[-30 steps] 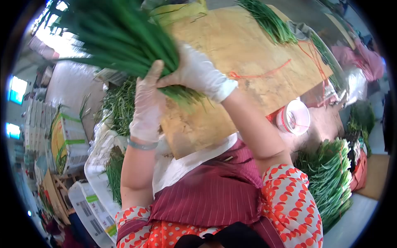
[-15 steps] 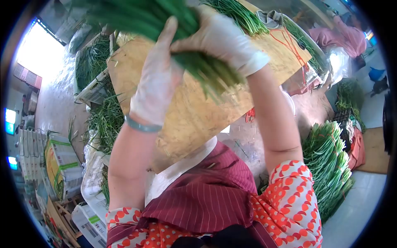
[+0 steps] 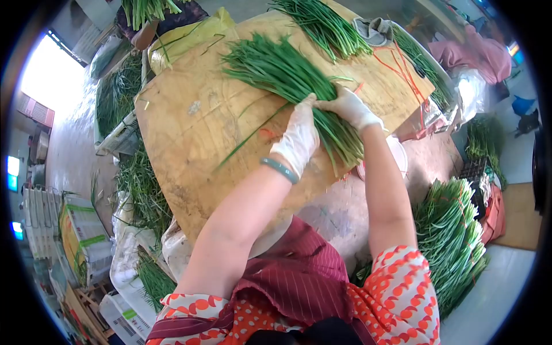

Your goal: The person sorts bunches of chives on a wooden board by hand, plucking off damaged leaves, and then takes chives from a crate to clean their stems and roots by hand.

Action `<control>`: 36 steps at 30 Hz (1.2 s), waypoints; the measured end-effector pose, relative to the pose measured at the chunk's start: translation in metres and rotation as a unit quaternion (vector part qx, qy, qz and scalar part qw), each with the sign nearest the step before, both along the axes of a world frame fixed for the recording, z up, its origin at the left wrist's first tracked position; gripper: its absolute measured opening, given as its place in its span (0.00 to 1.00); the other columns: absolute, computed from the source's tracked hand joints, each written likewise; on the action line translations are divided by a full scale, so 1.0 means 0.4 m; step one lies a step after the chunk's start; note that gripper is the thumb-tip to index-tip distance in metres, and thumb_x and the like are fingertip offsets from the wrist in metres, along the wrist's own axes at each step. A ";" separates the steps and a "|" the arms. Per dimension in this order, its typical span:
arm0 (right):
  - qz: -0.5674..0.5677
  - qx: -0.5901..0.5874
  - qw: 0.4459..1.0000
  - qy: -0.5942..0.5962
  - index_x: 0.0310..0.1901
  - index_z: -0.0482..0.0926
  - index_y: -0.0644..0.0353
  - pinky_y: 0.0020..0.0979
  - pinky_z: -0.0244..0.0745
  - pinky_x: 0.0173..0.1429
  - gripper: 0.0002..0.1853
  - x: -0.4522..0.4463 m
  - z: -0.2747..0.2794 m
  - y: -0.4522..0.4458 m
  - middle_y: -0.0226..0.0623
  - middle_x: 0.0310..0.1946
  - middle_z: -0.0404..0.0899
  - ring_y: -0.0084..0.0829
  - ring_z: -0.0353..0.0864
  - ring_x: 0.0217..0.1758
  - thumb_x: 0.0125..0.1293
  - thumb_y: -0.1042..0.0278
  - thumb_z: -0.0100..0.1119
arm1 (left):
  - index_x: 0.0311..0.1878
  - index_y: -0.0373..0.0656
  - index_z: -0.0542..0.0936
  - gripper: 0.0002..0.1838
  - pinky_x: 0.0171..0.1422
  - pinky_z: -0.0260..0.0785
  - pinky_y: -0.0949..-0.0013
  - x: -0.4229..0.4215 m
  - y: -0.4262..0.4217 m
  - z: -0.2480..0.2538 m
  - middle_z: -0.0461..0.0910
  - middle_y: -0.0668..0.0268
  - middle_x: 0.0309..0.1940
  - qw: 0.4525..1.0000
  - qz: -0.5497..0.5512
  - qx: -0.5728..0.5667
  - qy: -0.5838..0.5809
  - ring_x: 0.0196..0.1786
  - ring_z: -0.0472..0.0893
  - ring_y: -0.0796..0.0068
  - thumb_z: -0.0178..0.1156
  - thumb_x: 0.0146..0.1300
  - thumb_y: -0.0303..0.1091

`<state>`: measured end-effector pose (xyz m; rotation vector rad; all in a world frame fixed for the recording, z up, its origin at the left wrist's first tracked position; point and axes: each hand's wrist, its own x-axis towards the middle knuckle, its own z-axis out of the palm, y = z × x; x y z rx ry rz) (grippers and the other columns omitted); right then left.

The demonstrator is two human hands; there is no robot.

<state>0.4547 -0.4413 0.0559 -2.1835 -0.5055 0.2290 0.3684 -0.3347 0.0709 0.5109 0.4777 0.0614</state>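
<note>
A thick bunch of garlic chives (image 3: 282, 70) lies across the wooden board, leaf tips to the upper left and stalk ends near the board's right edge. My left hand (image 3: 300, 137), in a white glove, closes on the bunch from the near side. On the far side, my right hand (image 3: 352, 109), also gloved, wraps round the same stalks, with the two thumbs almost meeting on top. Fingers under the bunch are hidden. A few loose blades (image 3: 253, 138) stick out over the board, and a bit of orange-red tie (image 3: 268, 134) shows beside my left hand.
Another chive bunch (image 3: 325, 29) rests at the board's (image 3: 178, 144) far side by a grey cloth (image 3: 374, 31) and red ties (image 3: 402, 72). Tied bunches (image 3: 451, 230) are heaped at right. Crates of greens (image 3: 118, 98) stand left. A person in pink (image 3: 477, 54) is at far right.
Both hands have come down and to the right with the chive bunch, from raised above the board to resting on it. Another person's bunch now shows at the top left.
</note>
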 end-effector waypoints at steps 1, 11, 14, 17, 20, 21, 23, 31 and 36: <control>0.004 0.000 1.000 0.000 0.58 0.67 0.70 0.38 0.69 0.58 0.42 0.000 0.004 0.001 0.57 0.47 0.78 0.46 0.78 0.53 0.45 0.51 0.71 | 0.54 0.42 0.75 0.21 0.54 0.69 0.64 -0.007 -0.005 0.021 0.77 0.64 0.47 1.000 0.007 -0.002 0.024 0.47 0.75 0.68 0.60 0.61 0.43; 0.009 -0.201 0.936 -0.289 0.61 0.63 0.66 0.46 0.71 0.48 0.37 -0.147 0.051 0.067 0.55 0.44 0.75 0.51 0.77 0.43 0.54 0.53 0.61 | 0.48 0.42 0.78 0.16 0.53 0.68 0.71 -0.008 0.017 -0.018 0.79 0.68 0.43 0.999 0.018 0.035 -0.037 0.45 0.75 0.74 0.66 0.57 0.33; 0.045 -0.182 0.962 -0.198 0.64 0.60 0.66 0.46 0.70 0.51 0.37 -0.094 0.040 0.040 0.55 0.48 0.75 0.52 0.76 0.48 0.57 0.53 0.58 | 0.47 0.43 0.77 0.13 0.51 0.70 0.69 0.029 0.050 -0.066 0.79 0.67 0.42 1.000 -0.012 0.009 0.000 0.44 0.76 0.73 0.63 0.59 0.30; 0.074 -0.147 0.981 -0.102 0.65 0.59 0.66 0.44 0.70 0.55 0.37 -0.063 0.035 0.021 0.54 0.51 0.74 0.52 0.75 0.52 0.59 0.53 0.57 | 0.50 0.43 0.74 0.13 0.54 0.70 0.65 0.027 0.083 -0.061 0.77 0.63 0.46 0.998 -0.064 0.008 0.010 0.49 0.75 0.70 0.59 0.62 0.30; 0.035 -0.164 0.981 -0.096 0.66 0.58 0.64 0.43 0.70 0.56 0.38 -0.087 0.037 0.033 0.56 0.52 0.73 0.51 0.74 0.54 0.59 0.53 0.58 | 0.54 0.43 0.72 0.19 0.61 0.64 0.61 -0.028 0.143 -0.025 0.75 0.65 0.50 0.949 -0.237 0.201 0.050 0.54 0.73 0.70 0.60 0.62 0.37; 0.003 -0.185 0.978 -0.098 0.66 0.58 0.64 0.43 0.70 0.56 0.38 -0.106 0.043 0.038 0.56 0.52 0.73 0.51 0.75 0.54 0.58 0.53 0.58 | 0.54 0.43 0.72 0.19 0.61 0.64 0.61 -0.048 0.152 -0.010 0.75 0.65 0.50 0.949 -0.237 0.201 0.049 0.54 0.73 0.70 0.60 0.62 0.37; -0.008 -0.193 0.976 -0.104 0.66 0.58 0.64 0.42 0.72 0.53 0.39 -0.136 0.047 0.046 0.54 0.50 0.75 0.49 0.76 0.52 0.58 0.52 0.59 | 0.59 0.46 0.70 0.25 0.63 0.62 0.60 -0.093 0.167 0.032 0.74 0.68 0.53 0.868 -0.305 0.389 0.044 0.57 0.71 0.70 0.62 0.60 0.40; -0.061 -0.226 0.967 -0.099 0.64 0.60 0.66 0.43 0.73 0.49 0.41 -0.177 0.057 0.058 0.52 0.47 0.74 0.47 0.78 0.48 0.55 0.48 0.61 | 0.58 0.44 0.73 0.20 0.62 0.63 0.61 -0.131 0.161 0.091 0.74 0.54 0.55 0.577 -0.205 0.790 -0.034 0.60 0.71 0.57 0.54 0.64 0.38; 0.155 -0.168 0.969 -0.091 0.58 0.67 0.67 0.42 0.69 0.58 0.34 -0.104 0.044 -0.023 0.54 0.55 0.71 0.52 0.74 0.54 0.56 0.49 0.58 | 0.68 0.51 0.62 0.26 0.72 0.46 0.52 -0.028 0.078 -0.064 0.69 0.61 0.61 0.442 -0.090 0.844 -0.289 0.67 0.62 0.54 0.45 0.68 0.46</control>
